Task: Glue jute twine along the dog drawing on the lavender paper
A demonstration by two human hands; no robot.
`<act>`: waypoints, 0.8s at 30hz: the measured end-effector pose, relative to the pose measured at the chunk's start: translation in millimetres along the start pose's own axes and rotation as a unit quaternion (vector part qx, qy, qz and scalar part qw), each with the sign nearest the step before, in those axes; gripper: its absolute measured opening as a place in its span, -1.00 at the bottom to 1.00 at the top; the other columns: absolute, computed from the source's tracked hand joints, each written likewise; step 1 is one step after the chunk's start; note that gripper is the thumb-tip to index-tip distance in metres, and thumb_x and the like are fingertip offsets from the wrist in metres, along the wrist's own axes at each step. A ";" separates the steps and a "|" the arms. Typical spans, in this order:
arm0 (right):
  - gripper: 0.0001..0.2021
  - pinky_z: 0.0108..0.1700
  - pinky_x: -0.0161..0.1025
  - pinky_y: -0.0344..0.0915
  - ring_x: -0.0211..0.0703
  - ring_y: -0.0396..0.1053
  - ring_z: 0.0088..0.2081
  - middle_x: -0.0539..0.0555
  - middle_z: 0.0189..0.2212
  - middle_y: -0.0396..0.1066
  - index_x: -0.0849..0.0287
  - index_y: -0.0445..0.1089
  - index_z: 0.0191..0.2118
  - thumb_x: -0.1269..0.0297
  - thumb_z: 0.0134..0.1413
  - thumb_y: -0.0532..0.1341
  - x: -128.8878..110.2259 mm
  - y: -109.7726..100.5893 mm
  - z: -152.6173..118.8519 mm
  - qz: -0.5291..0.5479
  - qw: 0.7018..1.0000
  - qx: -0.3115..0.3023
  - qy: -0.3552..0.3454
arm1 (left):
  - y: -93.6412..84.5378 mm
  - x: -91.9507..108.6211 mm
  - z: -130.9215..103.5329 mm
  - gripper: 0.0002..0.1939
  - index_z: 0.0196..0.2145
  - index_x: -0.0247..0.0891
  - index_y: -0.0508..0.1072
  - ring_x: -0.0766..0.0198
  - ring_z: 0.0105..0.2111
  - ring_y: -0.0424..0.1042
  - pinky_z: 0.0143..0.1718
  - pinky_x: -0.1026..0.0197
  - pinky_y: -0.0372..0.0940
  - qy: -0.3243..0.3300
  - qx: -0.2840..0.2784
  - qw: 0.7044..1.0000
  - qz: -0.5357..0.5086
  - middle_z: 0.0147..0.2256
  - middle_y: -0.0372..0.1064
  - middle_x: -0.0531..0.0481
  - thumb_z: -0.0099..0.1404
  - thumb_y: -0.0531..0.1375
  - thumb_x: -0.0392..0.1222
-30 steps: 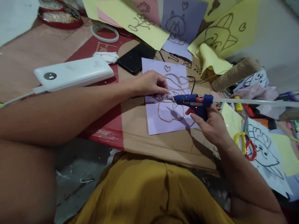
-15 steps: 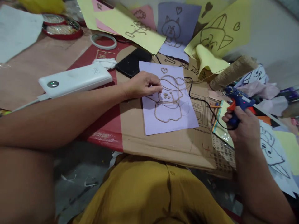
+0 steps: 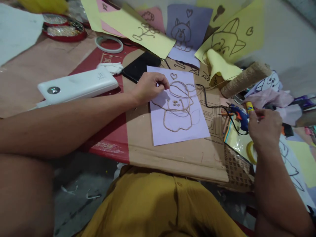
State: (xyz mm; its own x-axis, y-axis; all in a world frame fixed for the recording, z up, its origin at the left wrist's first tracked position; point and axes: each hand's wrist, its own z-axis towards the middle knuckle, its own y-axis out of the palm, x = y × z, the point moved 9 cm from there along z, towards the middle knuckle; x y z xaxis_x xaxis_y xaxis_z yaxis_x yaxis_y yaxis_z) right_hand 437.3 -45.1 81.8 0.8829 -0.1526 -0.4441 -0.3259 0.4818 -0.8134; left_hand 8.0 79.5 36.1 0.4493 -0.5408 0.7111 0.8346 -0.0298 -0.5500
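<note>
A lilac sheet lies on the cardboard, bearing a cartoon figure outlined in brown twine and a small heart. My left hand rests at the sheet's upper left, thumb and forefinger pinched on the twine by the figure's head. Loose twine runs right toward a twine roll. The blue glue gun lies on the clutter at the right, its black cord trailing left. Beside its handle is my right hand, thumb and forefinger apart, next to a yellow tube. Its other fingers are hidden.
A white power bank, black phone and tape roll lie left of the sheet. Finished pictures lean along the back. A yellow tape roll and papers crowd the right. A red bead tray stands back left.
My right hand has put the glue gun down on the right-hand clutter and let go of it. My left hand has shifted slightly, still pinching at the figure's head.
</note>
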 end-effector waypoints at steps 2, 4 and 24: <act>-0.84 -0.02 0.09 0.25 0.03 0.30 -0.18 0.17 -0.16 0.34 0.01 0.45 -0.15 0.08 0.24 0.25 -62.8 8.3 -16.4 0.009 0.992 -0.014 -0.127 | -0.3 -1.9 0.5 -0.70 -0.38 -0.17 0.66 0.30 -0.37 0.48 -0.26 0.26 0.33 -0.007 0.007 1.000 -0.011 -0.35 0.61 0.04 0.13 0.14 -0.41; -0.80 0.02 0.08 0.28 0.07 0.35 -0.08 0.18 -0.12 0.40 0.02 0.44 -0.04 0.16 0.27 0.21 -130.5 32.4 -41.0 0.051 0.961 -0.085 -0.259 | 0.4 -2.9 0.2 -0.70 -0.38 -0.15 0.66 0.30 -0.35 0.49 -0.26 0.26 0.33 -0.007 0.005 1.000 -0.018 -0.35 0.62 0.05 0.13 0.14 -0.41; -0.68 0.11 0.17 0.16 0.21 0.14 0.10 0.23 0.06 0.24 0.08 0.40 0.06 0.10 0.25 0.24 -239.8 155.8 -96.1 -0.021 0.879 -0.310 -0.362 | 8.0 -3.0 -0.5 -0.70 -0.35 -0.23 0.67 0.30 -0.31 0.55 -0.19 0.28 0.36 0.007 -0.022 1.000 -0.003 -0.34 0.64 0.05 0.13 0.15 -0.43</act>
State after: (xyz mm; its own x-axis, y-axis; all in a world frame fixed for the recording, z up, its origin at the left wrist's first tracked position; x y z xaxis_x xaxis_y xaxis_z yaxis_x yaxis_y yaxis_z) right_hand 142.4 -16.4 25.5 0.8092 0.5383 -0.2355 -0.2113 -0.1073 -0.9715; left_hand 13.2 80.5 29.4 0.4398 -0.5526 0.7079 0.8219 -0.0700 -0.5653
